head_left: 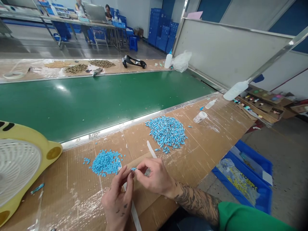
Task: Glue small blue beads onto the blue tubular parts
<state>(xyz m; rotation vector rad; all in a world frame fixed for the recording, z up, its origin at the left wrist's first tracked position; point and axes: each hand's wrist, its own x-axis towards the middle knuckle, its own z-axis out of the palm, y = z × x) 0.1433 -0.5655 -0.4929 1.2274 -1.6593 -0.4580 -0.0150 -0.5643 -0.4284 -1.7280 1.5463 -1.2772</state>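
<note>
My left hand (119, 195) and my right hand (155, 176) meet above the cardboard-covered bench, fingertips pinched together. Between them shows a small blue piece (133, 168), gripped from both sides and mostly covered by the fingers. A heap of small blue rings or discs (107, 162) lies just beyond my left hand. Farther off, past my right hand, is a larger pile of slim blue pieces with pale ends (166, 131). A strip of white tape (136, 215) runs along the cardboard under my hands.
A yellow fan (51, 150) stands at the left. Beyond the bench stretches a green conveyor belt (115, 99). A white tub (200, 117) and a small bottle (210, 104) are on the right. Blue bins (264, 199) sit on the floor. People are at a far table.
</note>
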